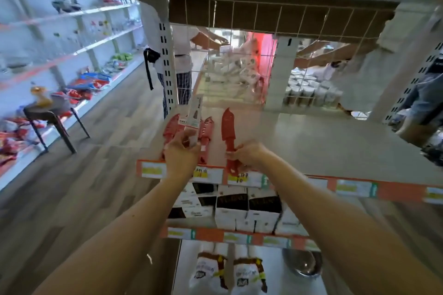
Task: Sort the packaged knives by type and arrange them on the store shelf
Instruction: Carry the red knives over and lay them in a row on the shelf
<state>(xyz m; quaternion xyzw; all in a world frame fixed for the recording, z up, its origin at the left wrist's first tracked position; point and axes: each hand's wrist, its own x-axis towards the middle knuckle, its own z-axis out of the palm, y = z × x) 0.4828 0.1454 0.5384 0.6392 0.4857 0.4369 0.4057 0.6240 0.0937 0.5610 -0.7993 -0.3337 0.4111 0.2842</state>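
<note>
Dark stool (51, 115) at left, row of black-and-white boxes (231, 208), metal bowl (303, 263) beneath them

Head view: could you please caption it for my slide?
Left hand holds a white carded knife pack; right hand grips a red sheathed knife at the grey shelf.

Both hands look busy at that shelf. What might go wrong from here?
1. The right hand grips the red knife by its handle, which seems to overhang the front of the shelf; released too early, it may tip off.
2. The left hand holds a white pack above the other red knives; set down there, the types would mix.
3. Those knives lie near the shelf's left end, so a nudge might push them off.
</note>
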